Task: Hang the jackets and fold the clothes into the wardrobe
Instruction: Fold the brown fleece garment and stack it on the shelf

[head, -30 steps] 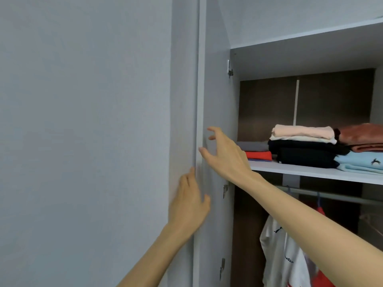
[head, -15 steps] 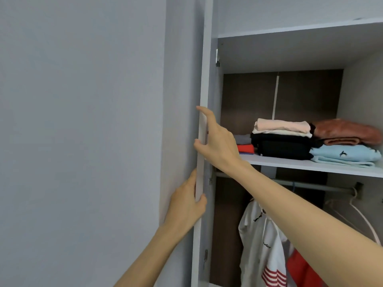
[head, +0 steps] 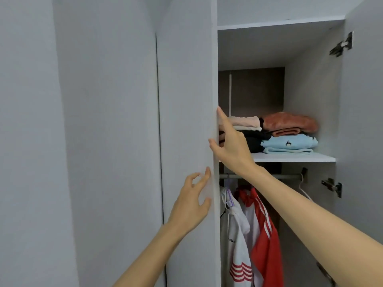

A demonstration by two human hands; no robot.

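While hands (head: 232, 150) (head: 189, 206) touch wardrobe door (head: 186, 90), clothes (head: 290, 143) shelved

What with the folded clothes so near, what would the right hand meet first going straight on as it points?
The door: the right hand grips its edge, thumb in front. The clothes sit farther right, probably deeper.

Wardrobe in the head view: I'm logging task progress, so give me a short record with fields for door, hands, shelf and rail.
door: grey wardrobe door, partly open
right hand: pinches the door's free edge, thumb on its front
left hand: open, fingertips at the door's face
shelf: white shelf holding folded clothes in pink, black, rust and light blue
rail: metal rail with a white jacket, a red-and-white jacket and a white empty hanger
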